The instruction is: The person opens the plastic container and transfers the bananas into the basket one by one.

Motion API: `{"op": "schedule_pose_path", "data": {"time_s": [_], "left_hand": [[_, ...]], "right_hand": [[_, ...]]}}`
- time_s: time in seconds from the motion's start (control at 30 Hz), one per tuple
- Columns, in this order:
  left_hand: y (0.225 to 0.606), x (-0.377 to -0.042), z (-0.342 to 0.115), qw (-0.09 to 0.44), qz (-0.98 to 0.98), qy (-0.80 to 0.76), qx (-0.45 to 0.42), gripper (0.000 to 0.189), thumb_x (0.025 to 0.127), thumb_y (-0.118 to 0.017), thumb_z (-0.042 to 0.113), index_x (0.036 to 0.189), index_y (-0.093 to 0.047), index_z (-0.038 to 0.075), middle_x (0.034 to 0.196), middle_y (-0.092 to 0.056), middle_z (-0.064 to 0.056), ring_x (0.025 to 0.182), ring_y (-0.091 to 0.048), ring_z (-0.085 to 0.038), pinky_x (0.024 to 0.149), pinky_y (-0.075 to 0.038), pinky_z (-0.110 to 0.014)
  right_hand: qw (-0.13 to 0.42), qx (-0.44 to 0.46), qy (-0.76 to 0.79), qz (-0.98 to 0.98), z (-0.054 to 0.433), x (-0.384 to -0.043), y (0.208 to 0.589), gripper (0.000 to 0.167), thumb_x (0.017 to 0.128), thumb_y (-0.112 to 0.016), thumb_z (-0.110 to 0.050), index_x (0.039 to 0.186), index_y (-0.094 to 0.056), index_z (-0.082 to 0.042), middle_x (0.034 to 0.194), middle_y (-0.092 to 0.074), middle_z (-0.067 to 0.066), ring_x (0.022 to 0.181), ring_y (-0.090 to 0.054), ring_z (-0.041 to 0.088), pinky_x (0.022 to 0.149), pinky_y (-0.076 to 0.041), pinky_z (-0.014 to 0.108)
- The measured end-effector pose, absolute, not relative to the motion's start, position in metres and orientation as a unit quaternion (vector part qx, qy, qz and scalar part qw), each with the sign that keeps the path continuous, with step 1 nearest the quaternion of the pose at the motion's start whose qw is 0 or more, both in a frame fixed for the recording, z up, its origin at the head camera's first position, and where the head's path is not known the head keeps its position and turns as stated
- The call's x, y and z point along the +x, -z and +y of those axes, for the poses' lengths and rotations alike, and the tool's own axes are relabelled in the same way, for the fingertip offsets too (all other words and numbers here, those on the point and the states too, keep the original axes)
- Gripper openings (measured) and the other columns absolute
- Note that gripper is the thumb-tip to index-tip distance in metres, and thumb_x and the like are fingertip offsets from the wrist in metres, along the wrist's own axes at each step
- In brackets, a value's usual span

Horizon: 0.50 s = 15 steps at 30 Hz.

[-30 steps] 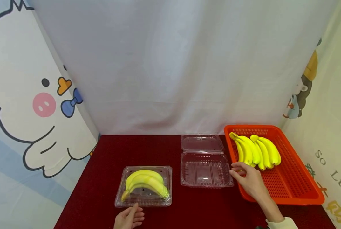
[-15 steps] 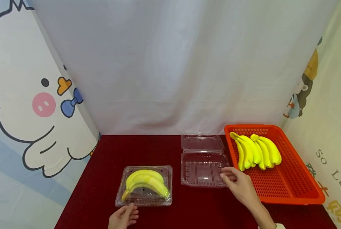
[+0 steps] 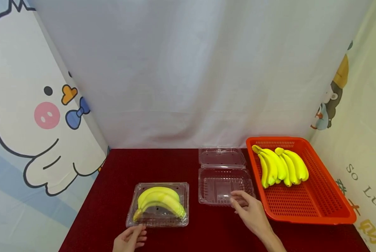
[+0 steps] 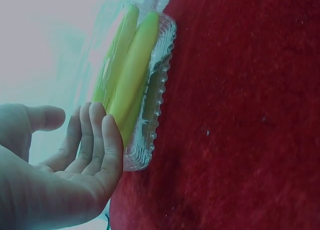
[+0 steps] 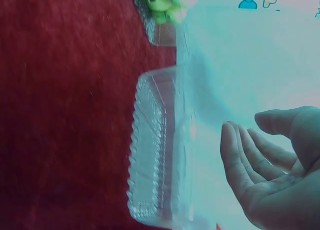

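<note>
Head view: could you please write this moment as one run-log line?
left hand: relaxed, near clear box holding bananas | right hand: holding nothing, near open box | red basket: banana bunches inside

A dark red table (image 3: 203, 232) with a fuzzy-looking surface carries three things. A closed clear plastic clamshell (image 3: 166, 223) lies left of the middle, toward the near side. To its right and slightly farther sits an open clear plastic clamshell (image 3: 219, 187), its lid (image 3: 222, 156) folded back toward the far edge. Just beside that, at the right, stands a red perforated plastic basket (image 3: 296, 207).
</note>
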<state>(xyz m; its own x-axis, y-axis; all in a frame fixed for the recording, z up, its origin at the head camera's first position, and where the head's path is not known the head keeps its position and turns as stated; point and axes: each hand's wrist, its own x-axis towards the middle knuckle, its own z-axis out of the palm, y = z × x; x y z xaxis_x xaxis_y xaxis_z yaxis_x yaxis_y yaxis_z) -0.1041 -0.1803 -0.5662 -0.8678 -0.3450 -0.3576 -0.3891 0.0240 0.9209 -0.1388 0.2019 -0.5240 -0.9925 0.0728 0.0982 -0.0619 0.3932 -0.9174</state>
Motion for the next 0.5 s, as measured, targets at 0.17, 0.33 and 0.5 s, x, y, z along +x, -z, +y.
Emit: {"op": "schedule_pose_path", "data": {"time_s": [0.17, 0.33, 0.5], "left_hand": [[0.565, -0.104, -0.186, 0.016, 0.717, -0.647, -0.259, 0.031, 0.100, -0.066, 0.023, 0.099, -0.075, -0.007, 0.076, -0.072, -0.004, 0.065, -0.069, -0.015, 0.059, -0.060, -0.029], [0.565, -0.103, -0.193, 0.008, 0.723, -0.639, -0.261, 0.029, 0.100, -0.066, 0.021, 0.100, -0.075, -0.007, 0.076, -0.072, -0.004, 0.064, -0.069, -0.016, 0.058, -0.060, -0.029], [0.564, -0.103, -0.199, -0.003, 0.725, -0.636, -0.263, 0.028, 0.100, -0.065, 0.020, 0.099, -0.074, -0.007, 0.075, -0.072, -0.004, 0.063, -0.069, -0.014, 0.057, -0.059, -0.028]], "right_hand": [[0.048, -0.013, -0.569, -0.821, 0.189, -0.135, 0.530, 0.017, 0.097, -0.071, -0.005, 0.113, -0.072, -0.002, 0.094, -0.073, 0.011, 0.078, -0.072, 0.020, 0.064, -0.060, 0.026], [0.032, -0.018, -0.585, -0.810, 0.177, -0.131, 0.536, 0.018, 0.096, -0.072, -0.005, 0.114, -0.072, -0.001, 0.096, -0.072, 0.013, 0.081, -0.072, 0.023, 0.065, -0.060, 0.027], [0.018, -0.016, -0.607, -0.794, 0.166, -0.128, 0.541, 0.020, 0.097, -0.071, -0.008, 0.116, -0.071, -0.001, 0.098, -0.071, 0.014, 0.083, -0.072, 0.024, 0.067, -0.060, 0.027]]}}
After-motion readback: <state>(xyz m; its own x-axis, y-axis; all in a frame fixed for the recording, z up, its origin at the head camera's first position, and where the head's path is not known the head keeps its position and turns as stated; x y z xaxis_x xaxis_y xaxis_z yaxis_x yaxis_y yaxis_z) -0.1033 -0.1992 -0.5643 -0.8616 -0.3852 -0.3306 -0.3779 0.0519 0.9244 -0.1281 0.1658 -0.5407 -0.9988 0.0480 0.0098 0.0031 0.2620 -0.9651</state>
